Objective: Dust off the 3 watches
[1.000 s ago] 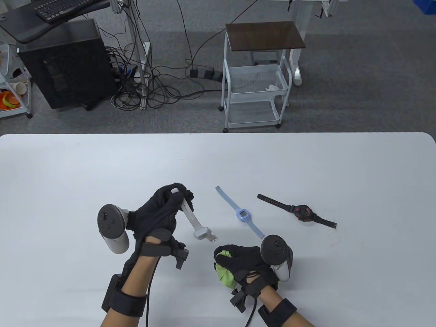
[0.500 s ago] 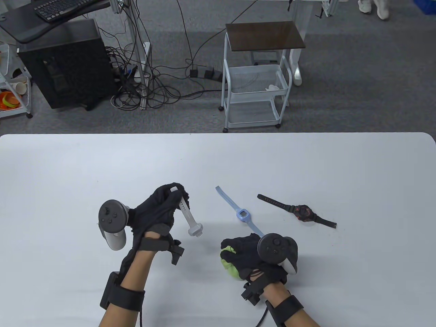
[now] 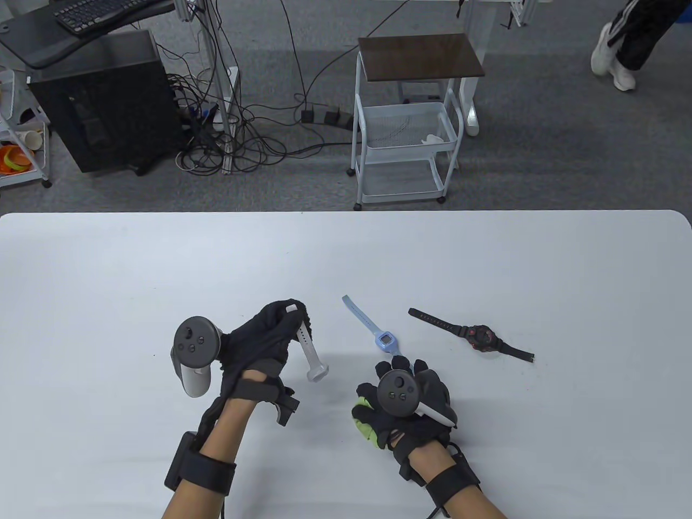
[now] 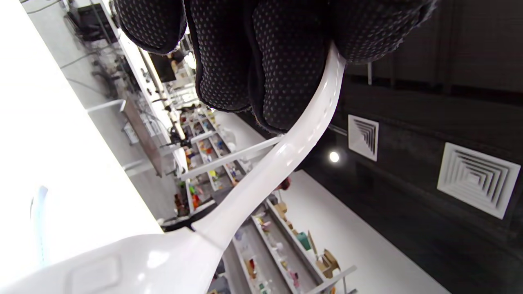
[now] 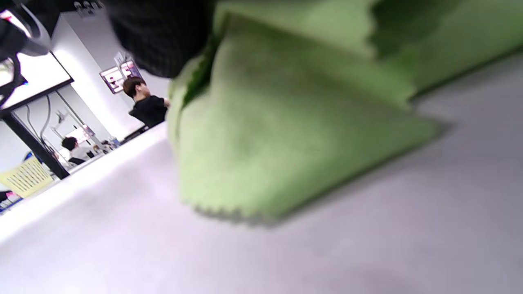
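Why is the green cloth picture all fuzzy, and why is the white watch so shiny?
Right wrist view: the green cloth sits too close to the lens, so it and the table blur. Left wrist view: the white watch catches bright glare, and the tabletop washes out white. Table view: sharp, evenly lit, with soft shadows under the hands.

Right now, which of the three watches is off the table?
The white watch: the left hand holds it up by its strap. The blue watch and black watch lie flat on the table.
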The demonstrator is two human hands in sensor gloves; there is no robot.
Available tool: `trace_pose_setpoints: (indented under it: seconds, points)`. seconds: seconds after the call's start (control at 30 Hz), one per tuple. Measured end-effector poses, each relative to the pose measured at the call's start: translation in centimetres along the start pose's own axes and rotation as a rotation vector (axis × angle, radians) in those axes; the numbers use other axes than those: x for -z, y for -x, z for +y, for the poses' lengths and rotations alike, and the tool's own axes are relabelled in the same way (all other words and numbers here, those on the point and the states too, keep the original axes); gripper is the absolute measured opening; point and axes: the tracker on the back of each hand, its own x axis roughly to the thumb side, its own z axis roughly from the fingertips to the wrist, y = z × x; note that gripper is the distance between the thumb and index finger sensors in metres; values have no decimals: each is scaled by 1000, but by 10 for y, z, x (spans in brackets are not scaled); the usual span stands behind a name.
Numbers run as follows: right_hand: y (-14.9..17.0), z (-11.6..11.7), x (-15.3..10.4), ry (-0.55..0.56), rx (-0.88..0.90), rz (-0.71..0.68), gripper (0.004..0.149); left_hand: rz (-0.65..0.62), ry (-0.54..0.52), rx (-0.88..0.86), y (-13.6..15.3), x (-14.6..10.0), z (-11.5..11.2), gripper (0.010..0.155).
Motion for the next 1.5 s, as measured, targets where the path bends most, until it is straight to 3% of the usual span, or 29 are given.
trace_pose_setpoints:
  seconds: [0.67, 0.9, 1.13, 1.3, 1.5]
  points:
    - [0, 4, 0, -82, -12, 51, 76, 40, 26, 22, 5, -1, -4, 44]
    - [10, -13, -9, 39, 173, -19, 89, 45, 32, 23, 6, -1, -5, 44]
    - [26, -36, -19, 176, 354, -35, 91, 93, 86, -21, 10, -2, -15, 45]
    - [33, -44, -23, 217, 429, -30, 90, 204, 146, -94, 21, -1, -26, 45]
    - [39, -48, -24, 238, 477, -20, 89, 330, 124, -105, 54, 10, -34, 45]
